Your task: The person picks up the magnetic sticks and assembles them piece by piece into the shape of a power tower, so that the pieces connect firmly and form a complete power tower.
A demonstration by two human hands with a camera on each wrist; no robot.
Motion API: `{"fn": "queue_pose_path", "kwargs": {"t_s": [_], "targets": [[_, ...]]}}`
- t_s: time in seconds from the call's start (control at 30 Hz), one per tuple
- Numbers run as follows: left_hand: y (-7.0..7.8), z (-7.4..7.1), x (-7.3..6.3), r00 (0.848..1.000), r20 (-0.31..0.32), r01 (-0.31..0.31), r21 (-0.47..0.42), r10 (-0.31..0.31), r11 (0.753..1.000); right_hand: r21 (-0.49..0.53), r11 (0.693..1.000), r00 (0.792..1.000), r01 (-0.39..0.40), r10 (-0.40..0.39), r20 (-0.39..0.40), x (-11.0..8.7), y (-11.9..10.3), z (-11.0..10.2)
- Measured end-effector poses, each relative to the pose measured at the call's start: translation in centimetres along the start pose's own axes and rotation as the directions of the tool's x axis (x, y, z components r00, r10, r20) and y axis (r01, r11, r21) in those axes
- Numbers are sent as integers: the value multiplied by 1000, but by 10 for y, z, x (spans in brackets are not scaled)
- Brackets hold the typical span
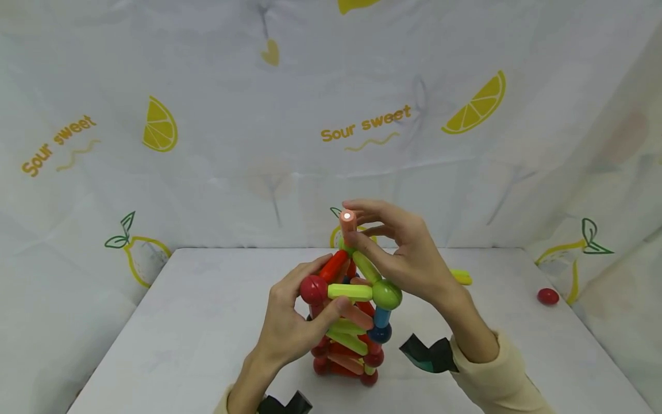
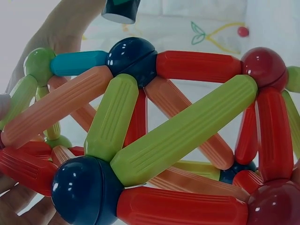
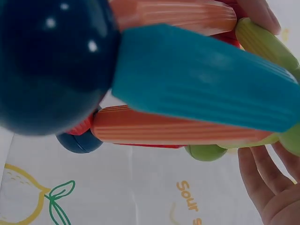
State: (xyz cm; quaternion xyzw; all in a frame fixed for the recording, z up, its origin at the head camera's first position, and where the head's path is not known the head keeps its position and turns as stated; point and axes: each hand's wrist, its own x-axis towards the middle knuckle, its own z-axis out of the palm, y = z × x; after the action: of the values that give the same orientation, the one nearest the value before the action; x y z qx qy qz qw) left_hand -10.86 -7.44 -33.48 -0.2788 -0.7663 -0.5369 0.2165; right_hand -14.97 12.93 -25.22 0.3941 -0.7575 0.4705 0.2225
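A tower of ribbed rods and balls (image 1: 387, 294) in red, green, blue and salmon stands at mid-table. My right hand (image 1: 408, 247) pinches an upright salmon rod (image 1: 348, 223) at its peak. From the other side, my left hand (image 1: 289, 319) grips the tower's upper part beside a red ball (image 1: 314, 289), thumb across the front and fingers behind. The left wrist view shows dark blue balls (image 2: 84, 190) joined by red and green rods (image 2: 187, 129). Close up in the right wrist view are a blue rod (image 3: 206, 77) and my right fingers (image 3: 269, 176).
Yellow-green rods (image 1: 462, 277) lie behind my right forearm. A loose red ball (image 1: 548, 296) rests near the right edge of the white table (image 1: 207, 322). Behind it hangs a white curtain (image 1: 217, 132) with lemon prints.
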Motion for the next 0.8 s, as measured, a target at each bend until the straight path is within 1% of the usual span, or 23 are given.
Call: {"fn": "queue_pose_path", "kwargs": {"t_s": [0.1, 0.17, 0.23, 0.27, 0.3, 0.33, 0.37, 0.4, 0.43, 0.47, 0.5, 0.53, 0.6, 0.63, 0.67, 0.7, 0.8], "targets": [[0, 0, 0, 1000, -4, 1, 1, -1, 1000, 6, 1000, 1000, -5, 5, -25, -3, 4, -6], [0, 0, 0, 1000, -8, 1, 3, 0, 1000, -6, 1000, 997, -27, 27, -71, -7, 13, -13], [0, 0, 0, 1000, -11, 0, 2, 0, 1000, -61, 996, 989, -72, 64, -134, -14, 31, -23], [0, 0, -1, 1000, -14, -1, 3, 1, 1000, -104, 988, 982, -111, 93, -167, -19, 43, -29], [-1, 1, -1, 1000, -16, -2, 3, 2, 1000, -165, 973, 973, -162, 130, -189, -26, 57, -34], [-1, 1, -1, 1000, -19, -3, 3, 3, 1000, -226, 952, 967, -204, 160, -200, -34, 74, -38], [0, 1, -1, 1000, -22, -2, 4, 2, 1000, -296, 923, 961, -247, 193, -199, -45, 92, -42], [0, 2, -1, 1000, -26, -1, 5, 1, 1000, -359, 884, 951, -299, 246, -185, -57, 109, -46], [0, 2, -1, 1000, -28, 1, 4, 0, 1000, -416, 841, 938, -347, 309, -159, -70, 125, -48], [1, 2, -2, 1000, -30, 3, 4, -3, 1000, -465, 792, 915, -397, 384, -127, -84, 140, -50], [1, 2, -2, 1000, -31, -2, 4, 2, 1000, -511, 739, 883, -438, 459, -93, -98, 153, -52], [1, 2, -2, 1000, -30, 1, 2, -1, 1000, -543, 691, 844, -476, 532, -63, -112, 164, -53], [1, 3, -2, 1000, -25, 4, -1, -4, 1000, -599, 595, 752, -536, 659, -18, -134, 179, -56], [1, 3, -2, 1000, -23, 4, -3, -4, 1000, -620, 562, 719, -547, 695, -4, -143, 185, -56], [1, 3, -1, 1000, -21, 4, -2, -4, 1000, -638, 539, 698, -550, 716, 4, -150, 190, -57], [1, 3, -1, 1000, -22, 3, 0, -3, 1000, -653, 529, 692, -542, 722, 10, -156, 194, -57], [0, 3, -1, 1000, -27, 2, 4, -2, 1000, -687, 520, 705, -507, 709, 17, -165, 201, -57]]}}
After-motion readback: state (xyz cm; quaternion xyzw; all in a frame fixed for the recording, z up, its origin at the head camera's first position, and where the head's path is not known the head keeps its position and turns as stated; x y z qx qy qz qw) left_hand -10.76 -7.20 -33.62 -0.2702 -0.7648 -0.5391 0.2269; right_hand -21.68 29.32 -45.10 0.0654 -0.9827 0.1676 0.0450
